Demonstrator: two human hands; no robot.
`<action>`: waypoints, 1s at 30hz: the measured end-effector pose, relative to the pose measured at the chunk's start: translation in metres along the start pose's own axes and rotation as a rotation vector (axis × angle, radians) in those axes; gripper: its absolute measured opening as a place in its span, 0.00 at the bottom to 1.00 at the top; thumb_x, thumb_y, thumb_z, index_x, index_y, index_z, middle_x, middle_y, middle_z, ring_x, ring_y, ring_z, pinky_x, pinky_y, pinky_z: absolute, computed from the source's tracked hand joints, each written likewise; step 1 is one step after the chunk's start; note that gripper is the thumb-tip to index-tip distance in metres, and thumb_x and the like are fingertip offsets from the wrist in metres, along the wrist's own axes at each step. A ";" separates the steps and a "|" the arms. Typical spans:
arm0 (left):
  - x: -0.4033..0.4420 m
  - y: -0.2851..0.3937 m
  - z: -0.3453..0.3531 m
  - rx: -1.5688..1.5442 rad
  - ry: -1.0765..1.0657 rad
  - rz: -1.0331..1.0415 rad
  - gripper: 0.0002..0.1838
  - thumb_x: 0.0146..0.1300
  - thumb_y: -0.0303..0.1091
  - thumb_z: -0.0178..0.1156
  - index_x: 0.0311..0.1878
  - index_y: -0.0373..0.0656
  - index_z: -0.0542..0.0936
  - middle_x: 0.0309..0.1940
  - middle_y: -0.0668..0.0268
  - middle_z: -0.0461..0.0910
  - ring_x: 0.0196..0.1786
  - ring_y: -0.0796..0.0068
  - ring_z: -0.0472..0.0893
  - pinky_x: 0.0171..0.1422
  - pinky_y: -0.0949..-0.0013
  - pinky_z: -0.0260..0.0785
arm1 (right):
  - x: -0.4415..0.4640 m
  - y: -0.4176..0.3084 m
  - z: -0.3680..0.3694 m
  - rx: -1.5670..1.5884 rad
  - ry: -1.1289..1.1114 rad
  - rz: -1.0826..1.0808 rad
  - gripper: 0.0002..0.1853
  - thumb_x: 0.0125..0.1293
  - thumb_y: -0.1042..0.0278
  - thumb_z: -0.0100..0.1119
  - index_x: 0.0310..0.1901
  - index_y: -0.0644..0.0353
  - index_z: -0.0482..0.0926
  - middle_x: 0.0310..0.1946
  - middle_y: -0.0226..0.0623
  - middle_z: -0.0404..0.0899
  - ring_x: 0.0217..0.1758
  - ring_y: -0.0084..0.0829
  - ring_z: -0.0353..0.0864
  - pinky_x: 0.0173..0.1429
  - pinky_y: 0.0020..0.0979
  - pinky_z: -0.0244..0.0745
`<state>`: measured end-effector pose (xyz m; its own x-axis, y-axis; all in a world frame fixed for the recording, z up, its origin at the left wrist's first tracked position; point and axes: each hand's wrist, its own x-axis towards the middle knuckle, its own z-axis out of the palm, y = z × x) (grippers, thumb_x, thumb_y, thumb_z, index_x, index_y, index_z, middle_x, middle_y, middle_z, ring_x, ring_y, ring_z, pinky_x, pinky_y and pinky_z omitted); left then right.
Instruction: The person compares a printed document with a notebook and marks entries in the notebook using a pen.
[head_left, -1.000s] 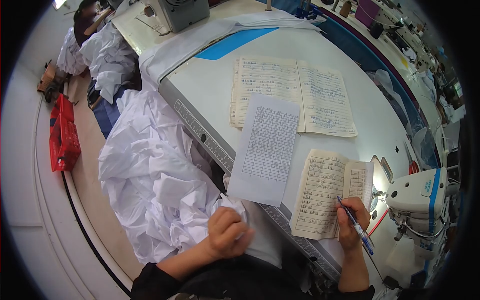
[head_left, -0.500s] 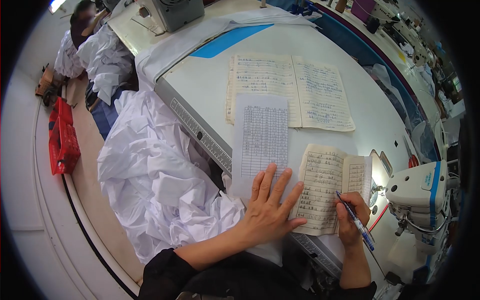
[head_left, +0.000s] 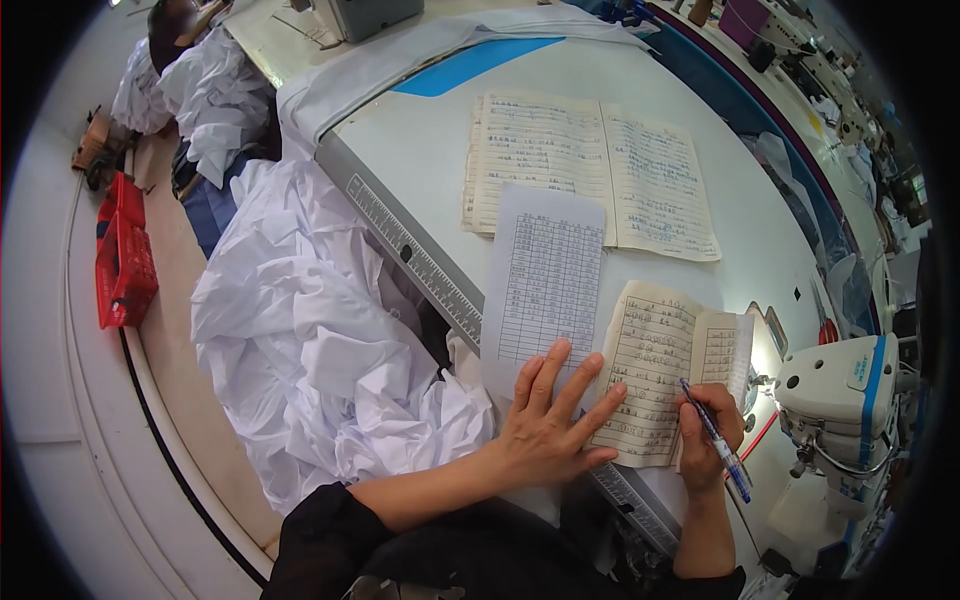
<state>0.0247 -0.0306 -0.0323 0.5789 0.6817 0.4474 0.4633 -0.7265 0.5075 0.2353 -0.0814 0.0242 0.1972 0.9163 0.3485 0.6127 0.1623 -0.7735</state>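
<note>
My left hand [head_left: 555,420] lies spread, its fingertips on the lower part of a printed table sheet [head_left: 545,275] and the left edge of a small notebook [head_left: 655,365]. My right hand [head_left: 712,435] grips a pen [head_left: 722,445], its tip over the small notebook's handwritten page, near the fold. Whether the tip touches the paper I cannot tell. Farther up the table, a larger notebook [head_left: 660,185] lies open with blue handwriting, and the sheet's top overlaps its lower left page.
White fabric [head_left: 320,350] is heaped left of the table, beside its ruler-marked edge [head_left: 415,265]. A sewing machine [head_left: 840,385] stands at right, its lamp lit. A red basket [head_left: 125,255] sits on the floor at far left. Another person [head_left: 175,35] is at the upper left.
The sheet has shifted right and turned slightly, its top now tilted right. My left hand has moved a little right and down with it. The pen remains over the small notebook.
</note>
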 end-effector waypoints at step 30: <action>-0.008 0.002 0.003 0.010 0.051 0.094 0.28 0.63 0.58 0.52 0.55 0.46 0.79 0.68 0.59 0.65 0.71 0.34 0.54 0.74 0.42 0.31 | 0.002 0.009 -0.006 0.305 0.155 0.257 0.09 0.67 0.75 0.53 0.47 0.66 0.75 0.37 0.38 0.80 0.40 0.25 0.79 0.49 0.27 0.75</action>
<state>0.0231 -0.0378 -0.0376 0.5854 0.6139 0.5296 0.4156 -0.7881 0.4541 0.2457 -0.0798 0.0214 0.4411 0.8790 0.1811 0.2784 0.0578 -0.9587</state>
